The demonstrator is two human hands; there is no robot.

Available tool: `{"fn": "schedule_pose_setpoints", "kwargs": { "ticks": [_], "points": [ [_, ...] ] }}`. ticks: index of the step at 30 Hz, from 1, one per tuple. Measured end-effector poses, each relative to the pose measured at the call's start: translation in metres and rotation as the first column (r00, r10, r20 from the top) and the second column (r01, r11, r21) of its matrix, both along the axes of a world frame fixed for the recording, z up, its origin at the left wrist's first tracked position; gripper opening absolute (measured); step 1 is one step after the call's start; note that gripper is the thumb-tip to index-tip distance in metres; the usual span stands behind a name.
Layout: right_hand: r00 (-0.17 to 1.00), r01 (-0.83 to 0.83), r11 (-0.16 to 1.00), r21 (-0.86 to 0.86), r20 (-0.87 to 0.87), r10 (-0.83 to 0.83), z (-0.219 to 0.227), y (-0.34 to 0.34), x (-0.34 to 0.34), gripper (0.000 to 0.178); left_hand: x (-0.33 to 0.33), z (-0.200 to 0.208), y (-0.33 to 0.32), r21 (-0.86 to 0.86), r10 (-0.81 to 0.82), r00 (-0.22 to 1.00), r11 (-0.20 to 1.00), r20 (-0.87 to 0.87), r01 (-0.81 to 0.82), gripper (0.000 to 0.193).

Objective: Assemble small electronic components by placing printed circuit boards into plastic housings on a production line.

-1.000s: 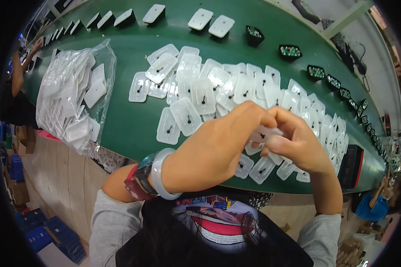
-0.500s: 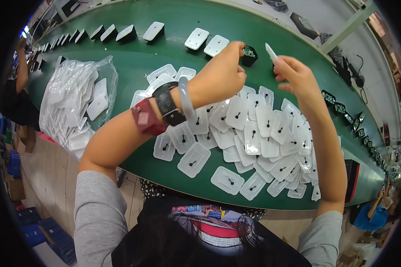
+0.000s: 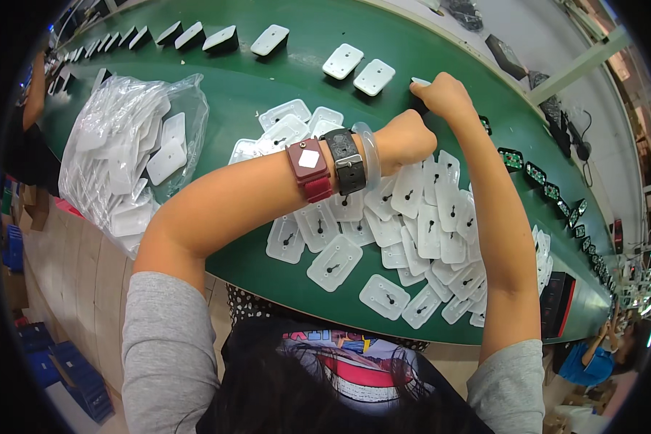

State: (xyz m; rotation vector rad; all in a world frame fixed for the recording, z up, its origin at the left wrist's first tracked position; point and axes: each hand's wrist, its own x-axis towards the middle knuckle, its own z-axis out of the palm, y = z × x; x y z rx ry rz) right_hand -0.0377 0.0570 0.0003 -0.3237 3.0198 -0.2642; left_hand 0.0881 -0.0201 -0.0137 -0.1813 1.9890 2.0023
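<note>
My right hand [image 3: 445, 95] pinches a white plastic cover [image 3: 420, 82] at the far side of the table. Just under it sits a dark housing, mostly hidden by the fingers. Closer to me, my left hand [image 3: 410, 139] is closed in a loose fist, its fingertips turned out of sight, so what it may hold is hidden. It hovers over a heap of translucent white plastic covers [image 3: 335, 262], many with a small black piece in the middle. Left of my right hand stand two black housings topped with white covers [image 3: 374, 77].
A clear plastic bag [image 3: 116, 145] of white covers lies at the left. Covered housings [image 3: 270, 40] line the far left edge. Open black housings with green circuit boards [image 3: 535, 173] curve along the right. A black-and-red box [image 3: 558, 304] sits near the right edge. Other people work at both sides.
My right hand has brought the cover left and down onto the dark housing. My left hand has drawn back toward me and right, away from the housing. The whole view has shifted slightly.
</note>
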Motion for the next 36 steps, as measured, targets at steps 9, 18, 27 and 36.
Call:
{"fn": "schedule_pose_setpoints", "kwargs": {
  "ticks": [9, 18, 27, 36],
  "points": [
    [1.0, 0.022, 0.992, 0.128, 0.005, -0.022, 0.0, -0.013, -0.002, 0.043, 0.043, 0.029, -0.022, -0.021, -0.02, 0.999, 1.0, 0.027, 0.02, 0.046],
    [0.994, -0.006, 0.969, 0.245, 0.106, -0.021, 0.006, -0.019, -0.006, 0.04, 0.032, 0.038, -0.041, -0.398, -0.101, 0.953, 0.917, -0.286, -0.022, 0.051],
    [1.0, 0.011, 0.997, 0.078, -0.012, -0.01, 0.0, -0.011, 0.01, 0.036, -0.13, 0.036, -0.039, -0.975, -0.667, 0.712, 0.115, -0.219, -0.193, 0.025],
    [0.979, -0.141, 0.99, 0.015, -0.148, 0.141, -0.018, -0.008, 0.015, 0.03, -0.202, -0.015, -0.049, -0.999, -0.715, 0.699, -0.014, -0.016, -0.037, 0.025]
  ]
}}
